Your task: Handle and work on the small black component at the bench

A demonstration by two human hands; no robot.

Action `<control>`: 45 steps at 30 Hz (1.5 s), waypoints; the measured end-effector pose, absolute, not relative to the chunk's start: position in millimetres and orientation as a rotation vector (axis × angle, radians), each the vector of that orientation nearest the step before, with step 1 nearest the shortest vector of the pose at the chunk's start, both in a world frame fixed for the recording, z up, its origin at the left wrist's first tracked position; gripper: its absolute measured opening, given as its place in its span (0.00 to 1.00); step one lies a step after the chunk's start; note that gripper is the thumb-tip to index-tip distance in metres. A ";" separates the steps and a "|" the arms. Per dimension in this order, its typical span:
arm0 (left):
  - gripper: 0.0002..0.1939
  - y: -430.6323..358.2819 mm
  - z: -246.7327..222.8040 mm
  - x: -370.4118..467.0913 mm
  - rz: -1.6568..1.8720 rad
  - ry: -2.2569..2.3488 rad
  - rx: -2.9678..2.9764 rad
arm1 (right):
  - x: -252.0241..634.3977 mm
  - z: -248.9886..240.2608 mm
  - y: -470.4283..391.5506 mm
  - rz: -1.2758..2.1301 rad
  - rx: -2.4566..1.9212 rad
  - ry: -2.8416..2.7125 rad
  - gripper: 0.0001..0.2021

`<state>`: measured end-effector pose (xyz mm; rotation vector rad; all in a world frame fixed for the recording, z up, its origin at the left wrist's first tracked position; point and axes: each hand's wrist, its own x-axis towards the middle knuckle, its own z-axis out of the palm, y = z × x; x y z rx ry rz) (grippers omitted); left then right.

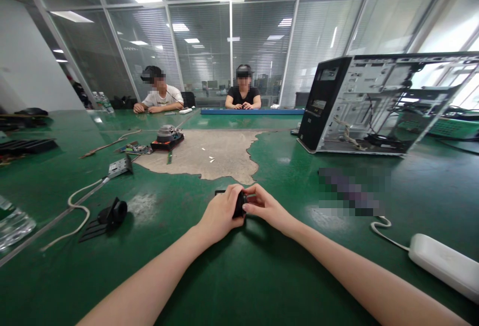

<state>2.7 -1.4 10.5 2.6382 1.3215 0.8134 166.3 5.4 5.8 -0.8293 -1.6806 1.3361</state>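
Near the middle of the green table (224, 276), a small black part (238, 207) sits between my two hands. My left hand (223, 212) is wrapped over it from the left, covering much of it. From the right, the thumb and fingers of my right hand (266, 209) pinch its right side. What kind of part it is cannot be made out. A black piece with a round end and flat prongs (112, 216) lies to the left of my hands. Beyond them spreads a bare beige patch (224, 154) of the tabletop.
An open computer case (318, 111) stands at the right. A white power strip (441, 261) lies at the right edge, a plastic bottle (15, 223) at the left. A metal bracket (119, 166) and speaker-like part (167, 136) lie left of centre. Two people sit across the table.
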 end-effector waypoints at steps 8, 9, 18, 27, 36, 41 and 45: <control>0.29 -1.5 10.8 2.8 0.815 1.308 2.634 | 163.0 5.3 2.7 1.303 -0.821 -1.645 0.12; 0.28 -1.8 11.1 2.7 0.820 1.307 2.629 | 162.2 5.1 3.2 1.292 -0.835 -1.638 0.12; 0.30 -1.9 11.5 2.6 0.804 1.321 2.609 | 166.0 9.4 2.4 1.333 -0.785 -1.706 0.14; 0.30 -0.8 9.8 1.5 0.829 1.294 2.605 | 160.3 6.5 5.1 1.274 -0.897 -1.646 0.13; 0.30 -1.6 10.9 1.5 0.797 1.318 2.620 | 165.3 8.4 1.8 1.359 -0.803 -1.673 0.13; 0.30 -2.4 11.9 1.3 0.822 1.292 2.605 | 159.8 6.9 3.8 1.279 -0.875 -1.626 0.12; 0.30 -2.5 11.5 1.1 0.825 1.301 2.596 | 161.7 6.8 4.2 1.292 -0.885 -1.664 0.12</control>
